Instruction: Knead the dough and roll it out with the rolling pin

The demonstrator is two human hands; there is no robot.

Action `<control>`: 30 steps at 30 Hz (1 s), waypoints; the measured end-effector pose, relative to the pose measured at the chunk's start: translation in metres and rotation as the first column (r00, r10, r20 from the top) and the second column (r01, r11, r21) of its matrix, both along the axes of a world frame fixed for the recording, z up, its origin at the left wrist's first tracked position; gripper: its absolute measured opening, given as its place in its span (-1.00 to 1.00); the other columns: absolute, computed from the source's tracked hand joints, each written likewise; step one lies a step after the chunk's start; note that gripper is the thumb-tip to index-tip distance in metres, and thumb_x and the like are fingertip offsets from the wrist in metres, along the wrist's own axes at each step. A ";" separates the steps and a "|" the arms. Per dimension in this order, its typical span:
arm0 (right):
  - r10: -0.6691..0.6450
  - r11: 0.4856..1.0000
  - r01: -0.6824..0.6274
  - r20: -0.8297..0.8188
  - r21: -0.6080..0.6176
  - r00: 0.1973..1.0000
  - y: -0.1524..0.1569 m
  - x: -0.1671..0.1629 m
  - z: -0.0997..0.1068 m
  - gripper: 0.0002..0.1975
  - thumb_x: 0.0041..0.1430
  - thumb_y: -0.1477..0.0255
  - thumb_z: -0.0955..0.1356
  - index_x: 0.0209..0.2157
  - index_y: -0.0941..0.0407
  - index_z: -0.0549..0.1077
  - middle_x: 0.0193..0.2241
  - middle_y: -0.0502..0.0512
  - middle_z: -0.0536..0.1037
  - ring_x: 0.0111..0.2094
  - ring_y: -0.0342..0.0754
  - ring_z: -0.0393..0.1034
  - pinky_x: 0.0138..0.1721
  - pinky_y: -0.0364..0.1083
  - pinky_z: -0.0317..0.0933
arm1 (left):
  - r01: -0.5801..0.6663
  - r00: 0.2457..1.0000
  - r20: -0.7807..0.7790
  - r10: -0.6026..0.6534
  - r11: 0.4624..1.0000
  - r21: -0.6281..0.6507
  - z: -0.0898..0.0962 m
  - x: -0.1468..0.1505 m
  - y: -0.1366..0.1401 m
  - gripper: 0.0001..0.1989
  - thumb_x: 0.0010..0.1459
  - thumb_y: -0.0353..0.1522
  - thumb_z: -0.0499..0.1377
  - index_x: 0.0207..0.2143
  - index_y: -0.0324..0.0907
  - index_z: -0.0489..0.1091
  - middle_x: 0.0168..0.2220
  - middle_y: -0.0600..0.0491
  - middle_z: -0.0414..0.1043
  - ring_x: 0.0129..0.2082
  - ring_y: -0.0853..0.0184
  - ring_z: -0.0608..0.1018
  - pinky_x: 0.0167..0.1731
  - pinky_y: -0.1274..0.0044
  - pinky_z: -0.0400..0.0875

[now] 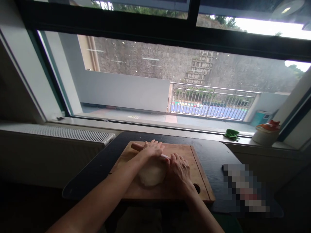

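Note:
A flattened pale piece of dough [152,174] lies on a wooden cutting board [199,174]. Across the far part of the dough runs a rolling pin [137,147], its wooden left end sticking out past my left hand. My left hand [154,149] bends its fingers over the pin from above. Toward the other end, my right hand [179,165] is closed around the pin, with its thumb on the near side. Between the two hands a short light-coloured, patterned stretch of the pin shows. The pin's right end is hidden under my right hand.
The board rests on a dark table [97,171] below a large window. A pixelated object [244,189] lies on the table at the right. Along the windowsill are a green cloth-like item [232,134] and a white container [266,136]. A radiator [73,132] stands at the left.

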State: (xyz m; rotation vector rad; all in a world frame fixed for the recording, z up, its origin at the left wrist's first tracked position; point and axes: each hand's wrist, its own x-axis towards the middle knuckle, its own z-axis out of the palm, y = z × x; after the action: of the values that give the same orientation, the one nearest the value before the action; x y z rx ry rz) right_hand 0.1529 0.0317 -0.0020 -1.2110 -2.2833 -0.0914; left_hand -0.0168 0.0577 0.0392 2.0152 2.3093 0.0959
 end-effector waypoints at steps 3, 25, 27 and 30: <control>-0.021 1.000 0.021 -0.001 0.005 1.000 0.008 -0.001 -0.001 -0.67 0.32 0.28 0.07 -0.29 0.08 0.37 -0.29 0.11 0.46 -0.24 -0.02 0.30 -0.18 -0.06 0.05 | 0.006 1.000 -0.005 -0.006 1.000 0.011 0.006 0.005 0.011 -0.63 0.19 -0.22 0.08 0.01 -0.20 0.27 0.01 -0.06 0.29 -0.05 0.24 0.40 -0.07 0.25 0.35; 0.029 0.999 -0.027 -0.049 0.026 0.998 -0.014 0.004 0.000 -0.77 0.29 0.34 0.13 -0.30 0.06 0.36 -0.32 0.05 0.47 -0.28 -0.05 0.31 -0.24 -0.09 0.03 | 0.075 0.997 -0.030 -0.075 0.997 0.015 -0.010 -0.006 -0.009 -0.60 0.24 -0.17 -0.16 -0.12 -0.13 0.37 0.03 -0.09 0.32 0.06 0.07 0.27 0.03 0.03 0.08; 0.019 1.000 -0.019 -0.049 0.007 0.999 -0.006 0.004 -0.001 -0.76 0.29 0.33 0.12 -0.33 0.06 0.35 -0.35 0.05 0.48 -0.30 -0.05 0.31 -0.27 -0.10 0.03 | -0.004 1.000 -0.003 0.004 1.000 0.017 -0.011 -0.004 0.010 -0.54 0.24 -0.13 -0.20 -0.07 -0.16 0.34 0.03 -0.14 0.31 0.05 0.05 0.29 0.01 0.04 0.10; 0.033 0.999 -0.033 -0.057 -0.004 0.998 -0.001 0.005 -0.001 -0.76 0.29 0.34 0.13 -0.33 0.07 0.35 -0.36 0.06 0.48 -0.28 -0.06 0.32 -0.25 -0.11 0.04 | -0.067 0.997 0.025 0.067 0.997 0.029 -0.014 -0.002 0.020 -0.52 0.24 -0.11 -0.19 -0.03 -0.16 0.31 0.09 -0.14 0.26 0.09 0.05 0.25 0.06 0.06 0.05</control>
State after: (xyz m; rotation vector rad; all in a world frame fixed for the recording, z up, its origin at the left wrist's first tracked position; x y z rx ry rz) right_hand 0.1578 0.0307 -0.0034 -1.1632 -2.2549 -0.0380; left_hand -0.0189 0.0781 0.0256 1.9389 2.3752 0.1581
